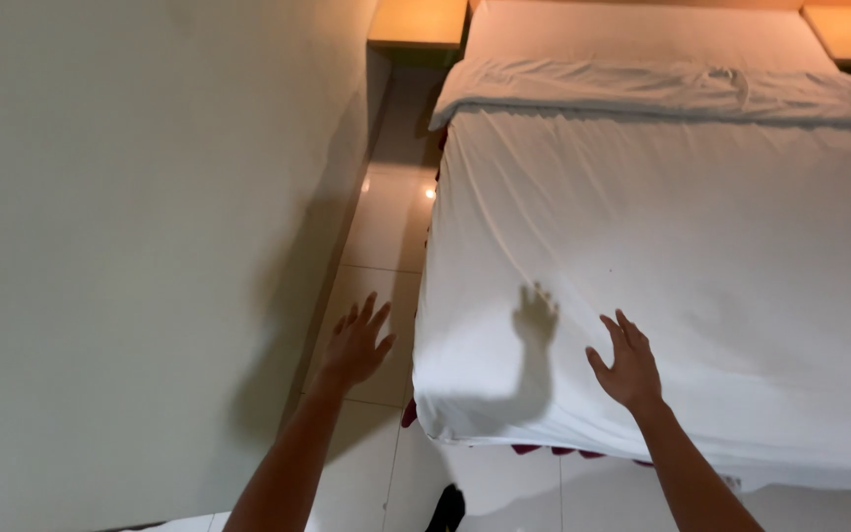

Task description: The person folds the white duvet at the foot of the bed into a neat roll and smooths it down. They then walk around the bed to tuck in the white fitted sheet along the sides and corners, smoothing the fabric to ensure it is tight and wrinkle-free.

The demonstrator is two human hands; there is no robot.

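Both hands spread, empty — right hand (625, 363) over white bedsheet (682, 256), left hand (357, 343) above floor (376, 236).

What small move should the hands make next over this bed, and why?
Probably lower the right hand onto the white sheet and smooth it. Both hands are open and empty; the right is above the foot end, the left hand is over the floor, and the sheet shows creases.

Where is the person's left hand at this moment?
In the head view, the left hand hovers open over the tiled floor, between the wall and the bed.
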